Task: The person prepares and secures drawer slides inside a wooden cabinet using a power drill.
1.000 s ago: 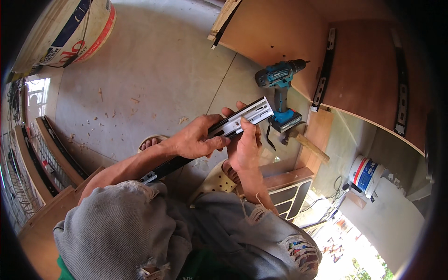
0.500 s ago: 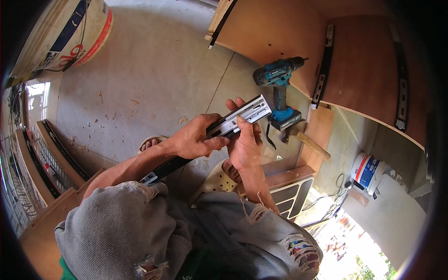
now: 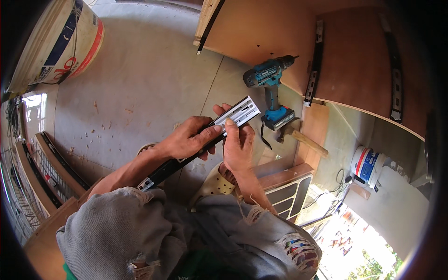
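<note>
Sitting near the slide rail (image 3: 241,111): blue drill (image 3: 272,94), hammer (image 3: 308,143), wooden cabinet (image 3: 261,30).

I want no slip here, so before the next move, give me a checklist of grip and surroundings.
1. Long black-and-silver metal drawer slide held two-handed: ok, left hand and right hand on it.
2. Fingers off its silver face: not ok, right thumb rests there.
3. Slide's underside undamaged: cannot tell, hidden.
4. Teal-and-black cordless drill apart from hands: ok.
5. Wooden-handled hammer apart from hands: ok.
6. Grey floor free of debris: not ok, bits scattered.
</note>
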Demonstrator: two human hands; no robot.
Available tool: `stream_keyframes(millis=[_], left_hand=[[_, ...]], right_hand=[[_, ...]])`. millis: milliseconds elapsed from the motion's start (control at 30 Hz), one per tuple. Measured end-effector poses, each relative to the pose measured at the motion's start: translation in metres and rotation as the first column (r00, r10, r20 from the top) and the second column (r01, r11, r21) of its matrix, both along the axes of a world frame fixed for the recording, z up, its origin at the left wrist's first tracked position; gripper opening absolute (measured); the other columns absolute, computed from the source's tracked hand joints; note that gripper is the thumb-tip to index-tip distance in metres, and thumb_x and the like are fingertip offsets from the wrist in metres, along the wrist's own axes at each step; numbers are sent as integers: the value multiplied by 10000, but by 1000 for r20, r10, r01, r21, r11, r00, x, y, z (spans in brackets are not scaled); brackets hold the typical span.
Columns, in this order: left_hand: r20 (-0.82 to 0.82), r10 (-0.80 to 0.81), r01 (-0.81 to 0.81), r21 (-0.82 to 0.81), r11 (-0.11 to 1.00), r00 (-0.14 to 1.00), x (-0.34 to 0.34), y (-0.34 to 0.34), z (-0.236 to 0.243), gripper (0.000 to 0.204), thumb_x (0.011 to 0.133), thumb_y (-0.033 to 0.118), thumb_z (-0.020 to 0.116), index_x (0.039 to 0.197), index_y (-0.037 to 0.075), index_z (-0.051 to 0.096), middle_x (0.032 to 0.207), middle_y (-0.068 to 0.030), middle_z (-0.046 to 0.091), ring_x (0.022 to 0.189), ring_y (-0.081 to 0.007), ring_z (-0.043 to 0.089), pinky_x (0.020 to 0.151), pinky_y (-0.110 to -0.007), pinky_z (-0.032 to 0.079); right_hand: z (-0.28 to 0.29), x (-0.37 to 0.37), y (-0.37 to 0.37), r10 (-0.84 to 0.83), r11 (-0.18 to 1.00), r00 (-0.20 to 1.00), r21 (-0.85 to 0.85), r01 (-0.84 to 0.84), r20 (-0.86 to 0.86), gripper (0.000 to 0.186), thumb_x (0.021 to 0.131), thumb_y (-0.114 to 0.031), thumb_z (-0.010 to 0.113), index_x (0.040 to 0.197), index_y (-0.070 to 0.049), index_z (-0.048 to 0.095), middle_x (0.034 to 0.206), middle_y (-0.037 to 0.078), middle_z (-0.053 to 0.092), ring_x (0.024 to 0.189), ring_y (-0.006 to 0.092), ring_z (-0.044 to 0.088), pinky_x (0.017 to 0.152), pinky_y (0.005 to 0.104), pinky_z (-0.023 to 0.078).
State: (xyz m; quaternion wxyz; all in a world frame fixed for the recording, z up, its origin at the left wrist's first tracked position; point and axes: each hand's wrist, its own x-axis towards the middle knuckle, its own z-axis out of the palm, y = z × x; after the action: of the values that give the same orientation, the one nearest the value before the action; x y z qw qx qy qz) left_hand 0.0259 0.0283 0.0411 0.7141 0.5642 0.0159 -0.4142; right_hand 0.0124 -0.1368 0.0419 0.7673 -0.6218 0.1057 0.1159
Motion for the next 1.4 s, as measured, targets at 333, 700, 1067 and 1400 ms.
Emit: stream_keyframes(millis=[333,700,1067,1400], left_hand=[[16,-59,59,-19,998,998,14,-4,17,445,1054,384,460,1035,-40,593,793,-74,646,611,-127,637,553,-282,520],[182,-13,2,60,998,983,2,-11,8,373,1051,314,496,986,-46,570,683,-82,633,525,-133,619,488,-292,491],[180,-67,43,134,990,981,2,-15,17,360,1048,289,509,989,-60,574,662,-83,633,514,-143,627,481,-302,488],[181,-61,34,144,989,982,2,-24,21,340,1033,239,546,1093,-93,585,721,-91,644,516,-156,635,486,-302,506]], right_hand=[[20,2,-3,-10,996,1000,-86,11,10,371,1003,-132,477,1280,106,542,1223,169,677,1005,150,643,831,272,532],[0,-8,-4,-19,998,997,-51,23,77,323,1045,-126,463,1276,87,543,1212,189,677,1101,184,644,910,284,520],[-11,-15,-12,-20,1000,999,0,20,-50,392,1047,-193,432,1302,94,510,1253,216,646,1123,234,636,977,353,508],[-25,-25,-18,-111,990,989,72,118,-96,398,1053,-213,432,1281,96,534,1232,209,659,1105,215,632,976,338,494]])
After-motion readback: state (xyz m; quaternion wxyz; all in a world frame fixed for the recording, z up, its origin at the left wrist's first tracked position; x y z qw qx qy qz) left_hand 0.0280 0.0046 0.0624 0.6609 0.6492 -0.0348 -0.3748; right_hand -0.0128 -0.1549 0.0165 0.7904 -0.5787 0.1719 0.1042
